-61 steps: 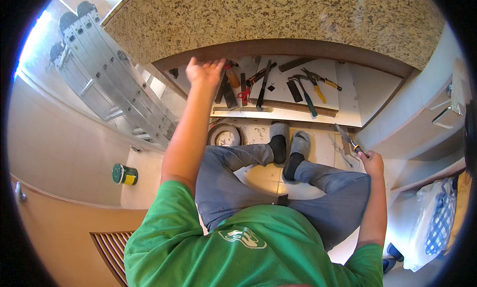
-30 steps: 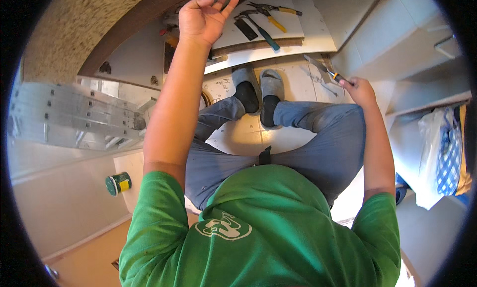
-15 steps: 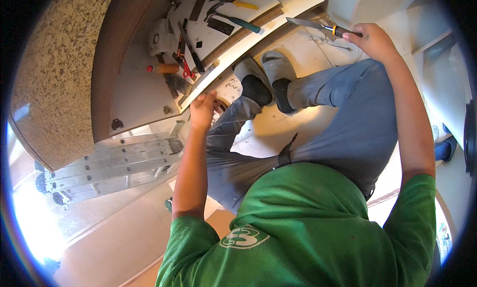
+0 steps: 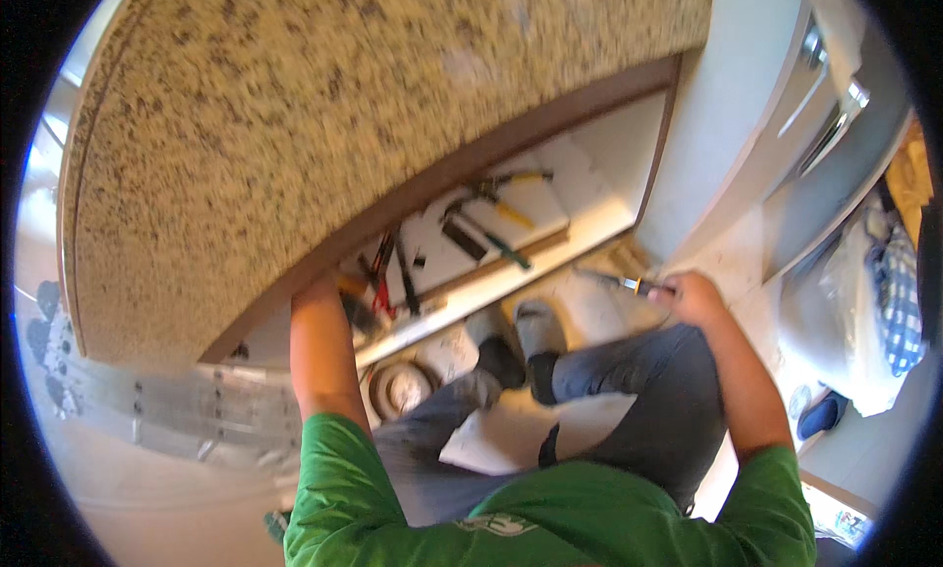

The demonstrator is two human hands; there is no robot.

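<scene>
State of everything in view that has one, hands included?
Cabinet: open at the front
Yellow-handled pliers: handles spread apart
Red scissors: too blurred to tell open or shut
Hammer: lying down
Bladed hand tool: held, blade exposed
Right hand: closed on the tool's handle
Left hand: hidden under the granite countertop

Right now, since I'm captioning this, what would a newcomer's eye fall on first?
First, the speckled countertop filling the upper left, the left forearm running beneath it. Then the bladed tool in the right hand, right of centre, and the green-handled tool inside the cabinet.
</scene>
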